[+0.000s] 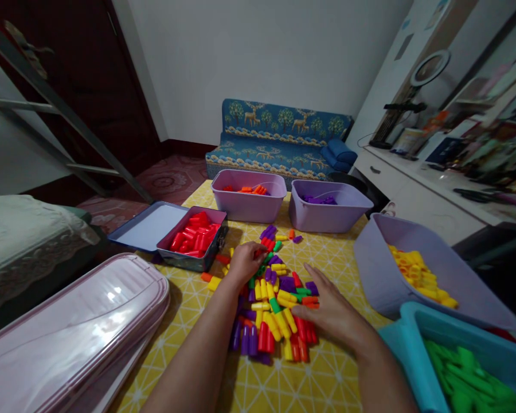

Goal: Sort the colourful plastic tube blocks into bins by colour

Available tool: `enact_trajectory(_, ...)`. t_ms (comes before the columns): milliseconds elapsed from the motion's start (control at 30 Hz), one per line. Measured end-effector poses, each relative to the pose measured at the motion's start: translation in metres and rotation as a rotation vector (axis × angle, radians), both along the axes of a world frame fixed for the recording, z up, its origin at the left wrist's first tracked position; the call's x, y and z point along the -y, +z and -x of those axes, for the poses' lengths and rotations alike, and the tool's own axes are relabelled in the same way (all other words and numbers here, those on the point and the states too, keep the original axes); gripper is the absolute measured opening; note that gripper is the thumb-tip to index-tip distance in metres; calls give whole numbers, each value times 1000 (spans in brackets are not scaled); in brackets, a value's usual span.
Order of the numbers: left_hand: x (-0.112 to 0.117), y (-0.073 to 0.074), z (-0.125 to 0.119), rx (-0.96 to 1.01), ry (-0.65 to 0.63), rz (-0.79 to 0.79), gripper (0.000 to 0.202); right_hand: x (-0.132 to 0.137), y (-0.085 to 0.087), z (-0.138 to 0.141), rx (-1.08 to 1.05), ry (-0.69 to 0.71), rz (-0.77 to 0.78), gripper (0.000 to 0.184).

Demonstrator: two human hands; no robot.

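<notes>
Working among coloured pieces (272,326) at lower centre with right hand (333,307) splayed; cannot tell grip of left hand (246,261)

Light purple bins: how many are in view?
3: the orange-piece bin at the back left, the purple-piece bin at the back right, the yellow-piece bin on the right. No others show.

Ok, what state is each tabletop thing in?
Dark rectangular box: open, red pieces inside
Left lilac plastic bin: uncovered, partly filled
Middle lilac plastic bin: uncovered, partly filled
Right lilac plastic bin: uncovered, partly filled
Turquoise plastic bin: uncovered, partly filled
Pink plastic lids: stacked
Multicoloured plastic pieces: loose
</notes>
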State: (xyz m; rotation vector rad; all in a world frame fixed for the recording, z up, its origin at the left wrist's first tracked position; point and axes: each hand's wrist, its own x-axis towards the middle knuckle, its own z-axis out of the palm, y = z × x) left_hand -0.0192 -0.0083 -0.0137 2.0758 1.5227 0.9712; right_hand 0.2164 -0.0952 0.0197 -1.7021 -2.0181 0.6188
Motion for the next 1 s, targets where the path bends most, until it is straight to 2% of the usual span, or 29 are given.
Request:
enact_trajectory(67, 0, -1, 0, 30, 16, -5, 20, 10, -12, 17, 79, -3, 2, 96)
enact_trajectory(133, -1, -1, 0, 93, 57, -25, 21, 8, -21, 40, 129, -73, -33, 90)
enact_trajectory(233, -1, 1, 0, 211, 110, -89, 22, -12, -28, 71, 105, -139, -144, 73)
enact_trajectory(333, -2, 3, 0, 276, 110, -105, 22, -43, -27, 85, 15, -112, -201, 68)
enact_trajectory(467, -2, 3, 0, 296, 80, -90, 25, -76, -23, 89, -150, 43, -207, 59)
enact_trajectory(633, 0, 5, 0, 295, 60, -62, 31, -92, -21, 83, -478, 169, -133, 46)
enact_trajectory(733, 2, 7, -1, 281, 45, -44, 34, -95, -26, 78, -785, 159, -8, 39)
enact_trajectory(800, 2, 8, -1, 268, 31, -38, 35, -96, -30, 75, -918, 118, 48, 36)
enact_trajectory(900, 1, 6, -1, 233, 14, -39, 32, -95, -34, 76, -931, 94, 66, 35)
enact_trajectory(1000, -1, 4, 0, 196, 22, -49, 32, -94, -33, 78, -910, 95, 67, 43)
